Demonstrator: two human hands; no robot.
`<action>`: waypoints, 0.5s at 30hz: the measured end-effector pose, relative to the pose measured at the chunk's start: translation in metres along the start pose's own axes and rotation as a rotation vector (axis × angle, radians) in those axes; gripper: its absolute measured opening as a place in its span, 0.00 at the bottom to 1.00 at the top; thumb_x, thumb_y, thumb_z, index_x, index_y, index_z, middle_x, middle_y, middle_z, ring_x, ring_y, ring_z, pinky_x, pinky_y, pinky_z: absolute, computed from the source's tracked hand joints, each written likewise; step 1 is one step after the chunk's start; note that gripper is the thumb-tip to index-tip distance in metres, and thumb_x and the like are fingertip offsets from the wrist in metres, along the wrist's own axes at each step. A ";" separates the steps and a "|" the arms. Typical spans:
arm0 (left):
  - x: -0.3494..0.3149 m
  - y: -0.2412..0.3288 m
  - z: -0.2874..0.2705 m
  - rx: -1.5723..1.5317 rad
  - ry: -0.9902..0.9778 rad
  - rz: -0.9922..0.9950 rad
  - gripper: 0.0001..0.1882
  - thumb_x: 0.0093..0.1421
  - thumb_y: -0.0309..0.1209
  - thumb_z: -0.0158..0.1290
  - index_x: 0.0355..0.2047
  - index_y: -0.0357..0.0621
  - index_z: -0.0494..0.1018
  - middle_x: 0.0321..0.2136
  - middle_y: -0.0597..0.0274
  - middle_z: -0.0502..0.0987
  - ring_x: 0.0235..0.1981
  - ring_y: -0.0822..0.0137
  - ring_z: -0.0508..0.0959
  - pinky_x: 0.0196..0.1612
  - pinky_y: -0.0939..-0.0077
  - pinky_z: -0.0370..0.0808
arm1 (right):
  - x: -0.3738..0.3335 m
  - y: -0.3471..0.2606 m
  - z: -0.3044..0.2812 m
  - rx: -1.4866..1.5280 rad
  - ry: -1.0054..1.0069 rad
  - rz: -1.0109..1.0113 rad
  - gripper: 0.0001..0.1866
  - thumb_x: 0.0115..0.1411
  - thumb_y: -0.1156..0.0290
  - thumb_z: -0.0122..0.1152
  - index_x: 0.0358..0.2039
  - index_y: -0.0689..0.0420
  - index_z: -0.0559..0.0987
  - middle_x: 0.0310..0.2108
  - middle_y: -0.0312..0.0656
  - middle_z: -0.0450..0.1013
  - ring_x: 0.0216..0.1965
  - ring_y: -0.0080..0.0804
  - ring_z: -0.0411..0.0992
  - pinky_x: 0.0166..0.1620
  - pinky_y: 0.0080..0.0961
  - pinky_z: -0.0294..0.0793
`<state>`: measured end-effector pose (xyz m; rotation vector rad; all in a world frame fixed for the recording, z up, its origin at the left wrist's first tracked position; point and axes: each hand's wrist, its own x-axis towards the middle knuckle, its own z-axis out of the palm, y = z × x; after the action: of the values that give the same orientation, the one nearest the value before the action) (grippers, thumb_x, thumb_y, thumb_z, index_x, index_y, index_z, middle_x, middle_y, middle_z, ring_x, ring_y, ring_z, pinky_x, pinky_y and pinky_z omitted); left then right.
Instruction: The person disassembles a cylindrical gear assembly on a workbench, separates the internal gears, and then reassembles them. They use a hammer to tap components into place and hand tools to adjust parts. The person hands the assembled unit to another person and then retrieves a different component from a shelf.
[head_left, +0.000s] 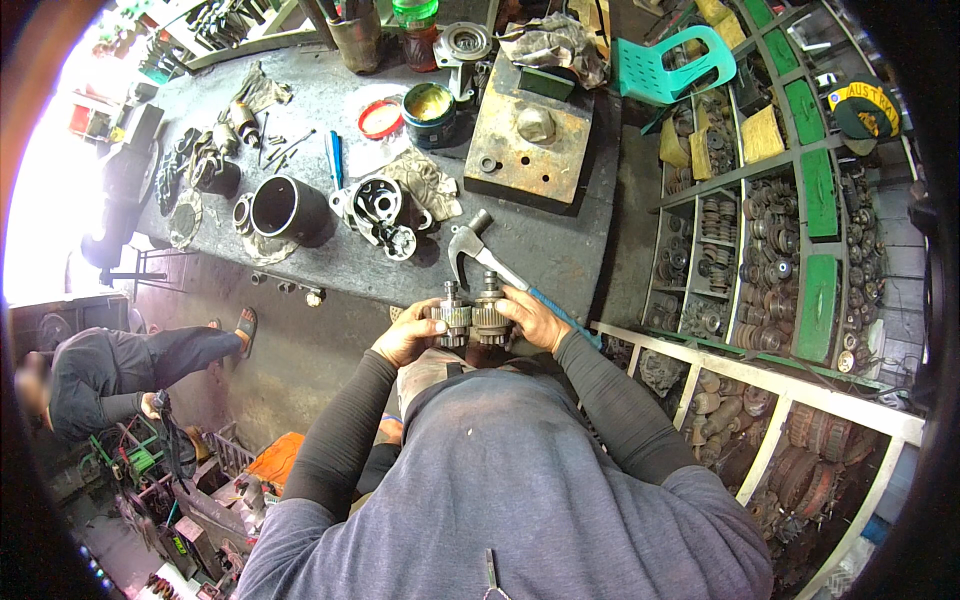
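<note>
My left hand (407, 333) is closed around a metal gear with a short shaft (452, 318) pointing up. Held right beside it is a second, similar shafted gear (490, 314), gripped by my right hand (538, 318). Both gears are upright, side by side in front of my body, close to the table's front edge. A claw hammer (505, 268) with a blue grip lies on the table just beyond my right hand. Farther back sit an open metal housing (379, 203) and a dark hollow cylinder (287, 208).
The dark workbench (400, 280) also holds a heavy metal block (530, 140), an open grease tub (429, 112), a red lid (380, 119) and a blue pen-like tool (334, 158). Parts shelves (740, 240) stand at right with a turquoise plastic chair (670, 68). Another person (120, 370) is at left.
</note>
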<state>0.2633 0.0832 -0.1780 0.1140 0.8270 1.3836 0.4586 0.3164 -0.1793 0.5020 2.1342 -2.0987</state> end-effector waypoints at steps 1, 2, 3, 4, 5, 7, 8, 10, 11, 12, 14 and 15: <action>0.000 0.000 -0.001 0.001 -0.001 -0.001 0.44 0.59 0.35 0.72 0.70 0.29 0.65 0.61 0.49 0.80 0.60 0.59 0.82 0.67 0.60 0.78 | -0.001 -0.002 0.001 -0.011 0.021 -0.004 0.40 0.75 0.40 0.52 0.60 0.73 0.76 0.52 0.58 0.80 0.56 0.42 0.76 0.63 0.34 0.72; 0.000 0.000 -0.001 0.002 -0.003 -0.003 0.44 0.59 0.35 0.72 0.70 0.29 0.65 0.61 0.49 0.80 0.60 0.59 0.82 0.68 0.60 0.78 | -0.001 -0.006 0.000 -0.018 0.008 0.002 0.40 0.76 0.40 0.51 0.61 0.72 0.76 0.53 0.55 0.79 0.56 0.40 0.75 0.63 0.33 0.72; 0.001 0.000 0.000 -0.001 -0.006 0.001 0.44 0.59 0.34 0.72 0.70 0.28 0.65 0.61 0.49 0.80 0.60 0.58 0.82 0.68 0.60 0.78 | -0.002 -0.009 -0.002 -0.025 -0.006 0.008 0.40 0.76 0.41 0.50 0.62 0.72 0.75 0.53 0.52 0.79 0.56 0.37 0.75 0.63 0.32 0.71; 0.001 0.000 0.000 -0.004 -0.009 0.004 0.44 0.59 0.34 0.72 0.70 0.28 0.65 0.60 0.48 0.80 0.60 0.58 0.82 0.68 0.60 0.77 | -0.002 -0.013 -0.002 -0.033 -0.019 0.014 0.39 0.76 0.41 0.50 0.63 0.71 0.75 0.54 0.49 0.78 0.56 0.35 0.74 0.63 0.30 0.71; 0.001 -0.001 0.000 -0.006 -0.012 0.007 0.44 0.59 0.34 0.71 0.70 0.28 0.65 0.60 0.48 0.80 0.60 0.58 0.82 0.68 0.60 0.77 | -0.002 -0.006 -0.002 -0.021 0.000 0.007 0.39 0.76 0.41 0.50 0.62 0.72 0.75 0.53 0.52 0.79 0.56 0.37 0.75 0.63 0.32 0.72; 0.001 0.000 0.000 -0.003 -0.010 0.004 0.44 0.59 0.34 0.71 0.70 0.28 0.65 0.60 0.48 0.80 0.60 0.58 0.82 0.68 0.60 0.77 | 0.000 0.006 0.002 0.004 0.038 -0.007 0.40 0.76 0.41 0.51 0.60 0.73 0.76 0.52 0.57 0.80 0.56 0.43 0.76 0.63 0.35 0.72; 0.001 0.000 0.000 -0.002 -0.007 0.003 0.44 0.59 0.34 0.71 0.70 0.28 0.65 0.60 0.48 0.80 0.60 0.58 0.82 0.68 0.60 0.78 | 0.000 0.001 0.001 -0.013 0.022 0.008 0.40 0.76 0.41 0.51 0.60 0.73 0.76 0.52 0.57 0.80 0.56 0.43 0.76 0.63 0.35 0.72; 0.001 0.000 0.001 0.026 0.017 0.001 0.46 0.57 0.37 0.72 0.71 0.30 0.65 0.60 0.50 0.80 0.58 0.59 0.82 0.66 0.59 0.79 | -0.002 -0.009 -0.002 -0.046 -0.010 0.039 0.39 0.76 0.41 0.51 0.60 0.73 0.76 0.53 0.57 0.80 0.56 0.42 0.76 0.63 0.34 0.72; 0.000 0.000 0.002 0.040 0.028 -0.001 0.47 0.56 0.38 0.73 0.71 0.31 0.65 0.60 0.50 0.80 0.57 0.60 0.83 0.65 0.59 0.80 | -0.002 -0.008 -0.001 -0.027 0.004 0.034 0.39 0.76 0.41 0.51 0.59 0.72 0.76 0.52 0.56 0.80 0.56 0.42 0.76 0.63 0.34 0.72; 0.000 0.000 0.001 0.042 0.026 -0.004 0.47 0.56 0.38 0.73 0.71 0.31 0.65 0.60 0.50 0.80 0.57 0.60 0.83 0.65 0.59 0.79 | -0.003 -0.008 0.001 -0.008 0.018 0.028 0.39 0.76 0.41 0.51 0.59 0.72 0.76 0.52 0.55 0.80 0.56 0.42 0.76 0.63 0.34 0.72; 0.000 0.000 0.001 0.046 0.023 -0.008 0.47 0.56 0.38 0.73 0.71 0.31 0.65 0.60 0.50 0.80 0.57 0.59 0.83 0.66 0.58 0.79 | -0.003 -0.010 0.002 0.013 0.015 0.016 0.38 0.77 0.42 0.51 0.60 0.71 0.76 0.52 0.52 0.79 0.55 0.39 0.75 0.63 0.33 0.72; 0.000 0.000 0.001 0.043 0.023 -0.007 0.47 0.56 0.38 0.73 0.71 0.31 0.65 0.60 0.50 0.80 0.57 0.59 0.83 0.66 0.58 0.79 | -0.003 -0.013 0.000 0.014 -0.002 0.009 0.38 0.77 0.42 0.50 0.62 0.70 0.76 0.52 0.50 0.78 0.55 0.37 0.74 0.63 0.31 0.71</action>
<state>0.2635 0.0839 -0.1772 0.1285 0.8753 1.3636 0.4576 0.3157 -0.1659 0.5104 2.1132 -2.1102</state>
